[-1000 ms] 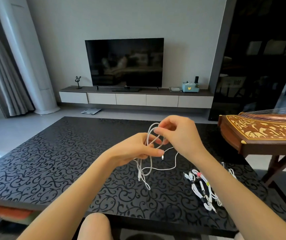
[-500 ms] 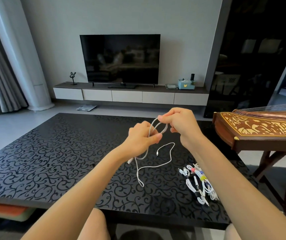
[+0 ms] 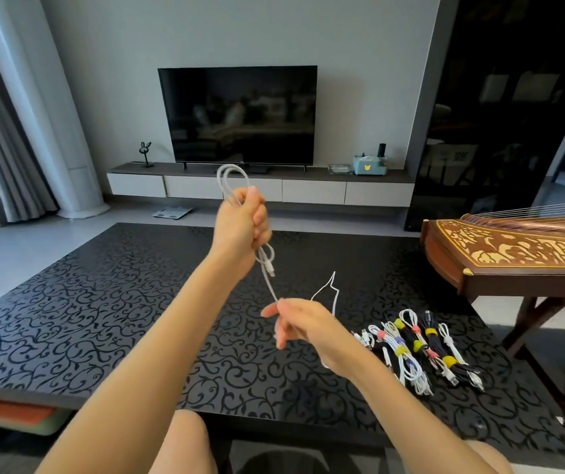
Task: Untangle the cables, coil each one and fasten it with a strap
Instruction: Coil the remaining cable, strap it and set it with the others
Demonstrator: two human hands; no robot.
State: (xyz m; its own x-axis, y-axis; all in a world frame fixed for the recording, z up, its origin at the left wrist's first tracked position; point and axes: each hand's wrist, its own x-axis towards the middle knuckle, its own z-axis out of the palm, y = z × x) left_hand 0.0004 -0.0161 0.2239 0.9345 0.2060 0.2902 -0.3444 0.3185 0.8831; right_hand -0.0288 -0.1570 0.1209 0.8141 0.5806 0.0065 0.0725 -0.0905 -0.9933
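Note:
A white cable [image 3: 231,181] is held up above the black patterned table [image 3: 103,302]. My left hand [image 3: 243,227] grips its coiled loops in a fist, with loops sticking out above the fist and a plug end hanging below. Lower down, my right hand [image 3: 300,319] pinches the cable's loose strand, whose tail bends up in a point behind it. On the table at the right lies a row of coiled cables [image 3: 418,347], white and black, each bound with a coloured strap.
A wooden stringed instrument [image 3: 513,251] on a stand juts over the table's right side. Beyond the table are a TV [image 3: 238,114] on a low cabinet, and a dark glass cabinet at the right. My knees sit below the table's near edge.
My left hand rose with the coil of cable in its fist. My right hand dropped away from the coil and slid down the loose strand, pulling it out straight.

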